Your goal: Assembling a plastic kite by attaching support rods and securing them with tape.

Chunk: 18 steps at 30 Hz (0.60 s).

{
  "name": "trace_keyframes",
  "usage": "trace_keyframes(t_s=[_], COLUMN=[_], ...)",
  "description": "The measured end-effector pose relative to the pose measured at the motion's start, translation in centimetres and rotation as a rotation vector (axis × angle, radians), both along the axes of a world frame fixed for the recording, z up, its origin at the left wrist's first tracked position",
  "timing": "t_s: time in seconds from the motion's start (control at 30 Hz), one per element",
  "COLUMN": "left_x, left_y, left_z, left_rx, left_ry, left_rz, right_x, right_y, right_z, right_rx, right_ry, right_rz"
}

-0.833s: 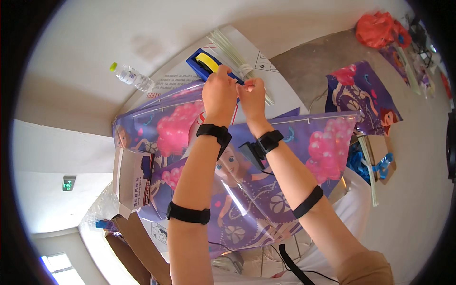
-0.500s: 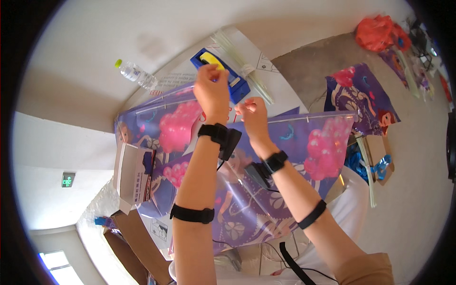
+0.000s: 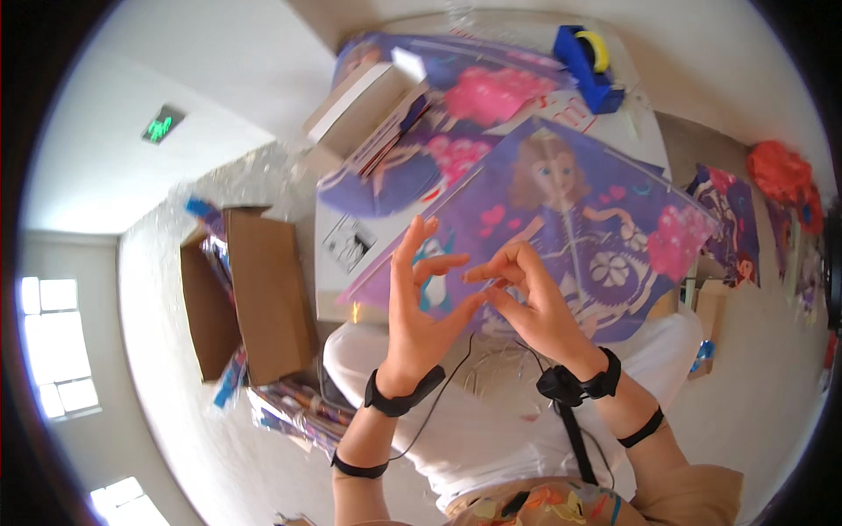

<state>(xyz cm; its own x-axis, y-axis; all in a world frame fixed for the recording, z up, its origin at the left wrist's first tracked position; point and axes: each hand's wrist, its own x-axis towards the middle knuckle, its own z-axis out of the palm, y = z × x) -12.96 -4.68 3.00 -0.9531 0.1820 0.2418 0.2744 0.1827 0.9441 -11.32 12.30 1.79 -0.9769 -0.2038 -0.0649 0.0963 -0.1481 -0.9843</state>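
Observation:
My left hand (image 3: 421,302) is over the near edge of a purple kite sheet (image 3: 605,219) printed with a princess and pink balloons. Its index finger points up, and its thumb reaches across to the right fingertips. Close beside it, my right hand (image 3: 544,307) has its thumb and index finger drawn together. Whatever may be between those fingertips is too small to make out. Thin pale rods run along the sheet's upper edges. A blue tape dispenser (image 3: 579,79) with a yellow roll (image 3: 599,53) stands at the far right of the table.
An open white carton (image 3: 364,118) sits at the table's left, on another printed sheet (image 3: 386,184). On the floor at left is a brown cardboard box (image 3: 272,289); wrapped packages (image 3: 298,412) lie below it. A red plastic bag (image 3: 779,171) lies far right. Cables hang from my wrists.
My hands have come back from beside the tape dispenser to the kite sheet's near edge, fingertips now together. The view has swung left and nearer; the sheet is turned, its corner pointing away.

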Motion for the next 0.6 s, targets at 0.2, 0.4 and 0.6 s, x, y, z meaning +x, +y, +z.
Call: trace_keyframes(t_s=[0.2,0.4,0.6], left_x=[4.4,4.5,0.0], left_y=[-7.1,-10.5,-11.7], left_z=[-1.3,-1.9,-3.2], left_rx=[0.078,0.114,0.247], left_ry=[-0.047,-0.055,-0.124], left_rz=[0.160,0.166,0.141], right_x=[3.2,3.7,0.8], right_y=[-7.2,-10.9,-12.5], right_z=[0.6,0.8,-0.2], right_rx=[0.284,0.589,0.672], right_ry=[0.128,0.339,0.379], right_rz=[0.083,0.113,0.005])
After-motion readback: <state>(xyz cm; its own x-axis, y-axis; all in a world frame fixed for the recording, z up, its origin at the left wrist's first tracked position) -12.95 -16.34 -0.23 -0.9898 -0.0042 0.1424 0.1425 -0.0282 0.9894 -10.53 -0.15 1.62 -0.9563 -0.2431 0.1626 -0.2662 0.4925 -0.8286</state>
